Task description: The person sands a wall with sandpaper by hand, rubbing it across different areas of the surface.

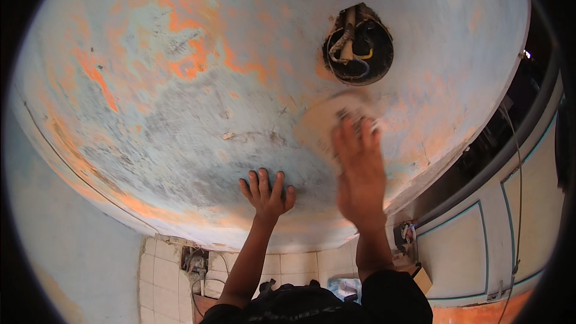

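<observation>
In front of me is a wall (198, 102) with worn pale blue-grey paint, orange patches and grey scuffs. My right hand (360, 174) presses a tan sheet of sandpaper (318, 126) against it, just below a round hole. The sheet and fingertips are smeared by motion, and some printing shows on the sheet's back. Lower and to the left, my left hand (267, 195) rests on the wall with its fingers spread, holding nothing. Inside the round hole (358, 45) are a conduit and several loose wires, some blue and yellow.
A grey door (462, 252) with teal trim stands at the right, with a cable (519, 204) hanging before it. Pale tiles (165, 267) show below. Near them are a wall opening with wires (195, 261), a cardboard box (422, 279) and a plastic bag (345, 288).
</observation>
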A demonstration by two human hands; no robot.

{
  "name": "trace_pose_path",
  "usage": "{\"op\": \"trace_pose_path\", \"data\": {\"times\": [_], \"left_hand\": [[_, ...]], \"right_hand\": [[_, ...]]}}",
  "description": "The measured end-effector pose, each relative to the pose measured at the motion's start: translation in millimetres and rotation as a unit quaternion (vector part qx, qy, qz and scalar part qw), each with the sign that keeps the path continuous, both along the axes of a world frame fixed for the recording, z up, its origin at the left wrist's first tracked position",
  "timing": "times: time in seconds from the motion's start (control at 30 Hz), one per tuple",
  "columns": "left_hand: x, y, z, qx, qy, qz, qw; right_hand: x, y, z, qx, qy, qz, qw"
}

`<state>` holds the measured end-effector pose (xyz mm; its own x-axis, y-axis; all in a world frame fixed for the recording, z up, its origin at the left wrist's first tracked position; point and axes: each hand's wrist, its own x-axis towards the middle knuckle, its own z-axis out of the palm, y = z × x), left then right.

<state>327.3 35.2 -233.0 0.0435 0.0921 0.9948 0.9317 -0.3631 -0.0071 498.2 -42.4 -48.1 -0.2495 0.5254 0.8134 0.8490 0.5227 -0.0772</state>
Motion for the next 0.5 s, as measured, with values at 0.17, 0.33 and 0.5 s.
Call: {"op": "trace_pose_path", "data": {"times": [0.17,0.33,0.5], "left_hand": [[3,-2,1,-0.001,-0.001,-0.005,1.000],[1,1,4,0.006,-0.003,-0.008,1.000],[3,0,9,0.018,0.011,-0.003,1.000]], "right_hand": [[-19,5,-60,-0.056,-0.073,0.066,0.994],[11,19,-39,0.020,-0.103,-0.063,0.992],[25,13,-5,0.064,0.138,-0.095,0.984]]}}
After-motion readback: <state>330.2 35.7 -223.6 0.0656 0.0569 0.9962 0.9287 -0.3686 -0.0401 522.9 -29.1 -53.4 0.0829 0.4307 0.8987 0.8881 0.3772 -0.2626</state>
